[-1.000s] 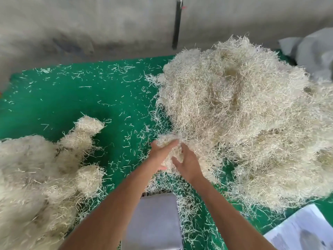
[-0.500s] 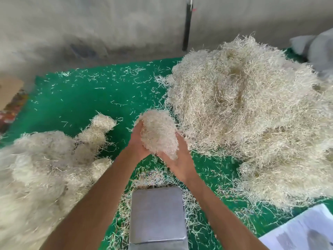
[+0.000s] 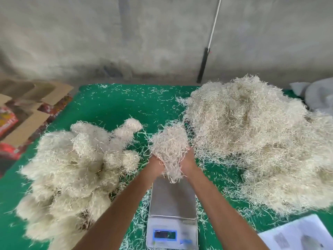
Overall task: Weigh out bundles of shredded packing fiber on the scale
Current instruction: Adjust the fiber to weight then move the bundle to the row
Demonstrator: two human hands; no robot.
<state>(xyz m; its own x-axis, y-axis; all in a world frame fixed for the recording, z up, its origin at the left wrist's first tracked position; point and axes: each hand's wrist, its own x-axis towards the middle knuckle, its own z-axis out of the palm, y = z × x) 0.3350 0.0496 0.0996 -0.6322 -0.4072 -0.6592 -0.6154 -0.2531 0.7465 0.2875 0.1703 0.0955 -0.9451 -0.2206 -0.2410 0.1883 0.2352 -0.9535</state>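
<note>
fiber bundle [image 3: 168,147] sits cupped between your left hand [image 3: 155,164] and right hand [image 3: 188,162], fingers curled around it, right above the scale [image 3: 173,201] so it can drop on.

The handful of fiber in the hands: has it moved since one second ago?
Yes. The handful of fiber, then low against the big loose pile, is now held up by both hands, nearer the scale.

Fiber bundle [image 3: 168,148] now lifted, seemingly above the scale [image 3: 172,204].
</note>
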